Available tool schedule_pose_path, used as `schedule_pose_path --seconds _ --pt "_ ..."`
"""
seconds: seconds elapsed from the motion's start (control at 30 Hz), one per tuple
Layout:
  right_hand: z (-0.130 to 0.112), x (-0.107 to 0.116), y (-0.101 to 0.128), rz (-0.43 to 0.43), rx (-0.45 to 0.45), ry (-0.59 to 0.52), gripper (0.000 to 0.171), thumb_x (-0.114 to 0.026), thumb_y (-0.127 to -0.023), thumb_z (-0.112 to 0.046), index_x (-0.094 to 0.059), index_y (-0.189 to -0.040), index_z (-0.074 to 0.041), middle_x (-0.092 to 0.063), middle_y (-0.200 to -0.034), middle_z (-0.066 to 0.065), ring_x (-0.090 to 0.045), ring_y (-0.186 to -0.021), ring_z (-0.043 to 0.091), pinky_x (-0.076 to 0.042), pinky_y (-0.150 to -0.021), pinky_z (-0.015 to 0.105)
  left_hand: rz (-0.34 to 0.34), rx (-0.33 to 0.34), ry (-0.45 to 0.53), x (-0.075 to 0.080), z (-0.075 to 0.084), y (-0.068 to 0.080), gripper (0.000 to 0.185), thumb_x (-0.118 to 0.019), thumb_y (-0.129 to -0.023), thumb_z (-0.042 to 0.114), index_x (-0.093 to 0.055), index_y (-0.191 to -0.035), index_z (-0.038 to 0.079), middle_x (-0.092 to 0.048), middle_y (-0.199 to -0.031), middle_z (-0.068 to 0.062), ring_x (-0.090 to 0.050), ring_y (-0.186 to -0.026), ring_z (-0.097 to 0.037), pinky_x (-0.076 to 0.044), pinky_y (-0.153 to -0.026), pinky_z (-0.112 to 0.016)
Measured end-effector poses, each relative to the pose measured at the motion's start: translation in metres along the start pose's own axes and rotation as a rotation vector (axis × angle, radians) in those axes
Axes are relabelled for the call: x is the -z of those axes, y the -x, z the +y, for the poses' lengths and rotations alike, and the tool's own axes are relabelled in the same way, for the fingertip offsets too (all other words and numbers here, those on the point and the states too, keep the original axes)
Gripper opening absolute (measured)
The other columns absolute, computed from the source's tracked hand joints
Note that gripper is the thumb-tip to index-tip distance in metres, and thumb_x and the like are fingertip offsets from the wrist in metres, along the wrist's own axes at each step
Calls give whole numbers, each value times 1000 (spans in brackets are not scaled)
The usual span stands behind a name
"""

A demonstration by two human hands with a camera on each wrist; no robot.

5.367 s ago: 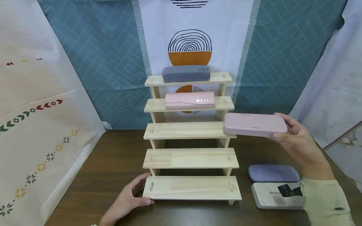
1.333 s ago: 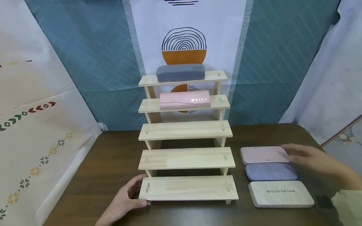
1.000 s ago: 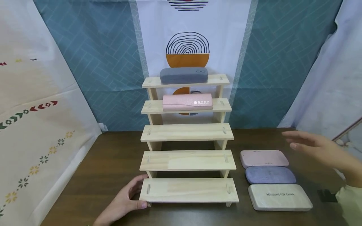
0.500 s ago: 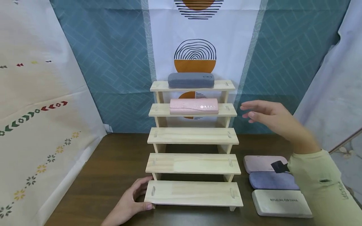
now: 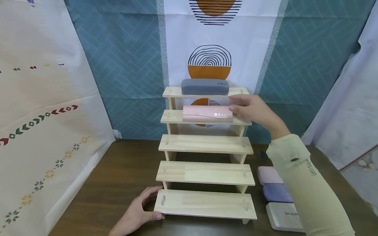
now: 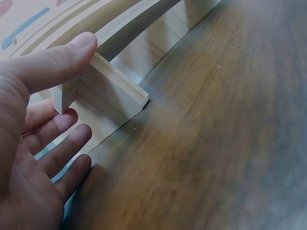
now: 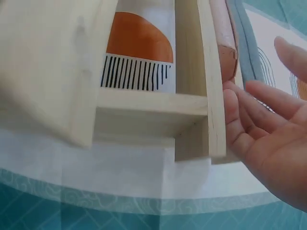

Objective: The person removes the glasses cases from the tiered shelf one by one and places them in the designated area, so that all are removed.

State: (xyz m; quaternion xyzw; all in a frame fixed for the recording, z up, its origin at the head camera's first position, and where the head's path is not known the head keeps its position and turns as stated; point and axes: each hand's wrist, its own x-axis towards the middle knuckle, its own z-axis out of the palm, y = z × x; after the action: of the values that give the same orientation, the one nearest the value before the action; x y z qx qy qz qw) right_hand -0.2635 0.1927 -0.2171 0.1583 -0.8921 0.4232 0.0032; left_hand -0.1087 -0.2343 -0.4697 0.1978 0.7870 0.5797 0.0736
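Note:
My left hand (image 5: pixel 137 211) grips the left end of the lowest board of a stepped wooden stand (image 5: pixel 203 204), its thumb at the front and its fingers behind. High on the right, my right hand (image 5: pixel 255 109) is at the right end of a pink glasses case (image 5: pixel 200 113) lying on the second shelf from the top. In the right wrist view its fingers are spread beside the end of this pink case (image 7: pixel 227 62), the thumb standing away. A grey-blue glasses case (image 5: pixel 203 87) lies on the top shelf.
Three more glasses cases lie right of the stand, partly hidden by my right sleeve (image 5: pixel 307 183): pale pink (image 5: pixel 268 174), violet-blue (image 5: pixel 276 192) and whitish with lettering (image 5: pixel 282 216). Blue patterned cloth (image 5: pixel 124 65) hangs behind the brown table (image 5: pixel 118 177).
Earlier my right hand held the pale pink case beside the stand; that case now lies on the table with the others. The hand has since moved up and left to the pink case.

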Motion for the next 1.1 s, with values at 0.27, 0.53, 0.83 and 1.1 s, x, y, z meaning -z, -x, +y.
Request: schedule_pose_path --seconds 0.27,0.53,0.83,1.1 --pt "-5 -6 -20 -95 1 182 61 -71 -95 -40 -57 -142 -4 -60 -134 17 -53 -118 33 -42 -103 54 -13 17 22 0 1 0 76 -88 -78 14 -52 -145 24 -55 -137 -2 -56 -122 -22 -43 -99 -28" --pt "2 -13 -21 -105 24 255 71 -78 -90 -35 -51 -146 -1 -62 -128 18 -57 -104 31 -49 -89 44 -19 20 37 0 0 1 76 -89 -77 14 -54 -144 24 -52 -141 -3 -54 -123 -21 -42 -100 -27" --pt "7 -15 -15 -129 41 248 70 -80 -88 -22 -48 -147 -2 -61 -125 17 -57 -104 31 -49 -90 46 0 6 -11 0 2 0 77 -90 -77 19 -53 -144 27 -54 -138 1 -55 -121 -21 -42 -100 -27" --pt "9 -17 -14 -153 55 217 72 -82 -86 -21 -48 -147 -5 -58 -129 17 -55 -110 32 -46 -93 48 -1 -8 -26 0 1 1 78 -89 -76 21 -53 -145 25 -54 -139 1 -55 -120 -20 -42 -100 -27"
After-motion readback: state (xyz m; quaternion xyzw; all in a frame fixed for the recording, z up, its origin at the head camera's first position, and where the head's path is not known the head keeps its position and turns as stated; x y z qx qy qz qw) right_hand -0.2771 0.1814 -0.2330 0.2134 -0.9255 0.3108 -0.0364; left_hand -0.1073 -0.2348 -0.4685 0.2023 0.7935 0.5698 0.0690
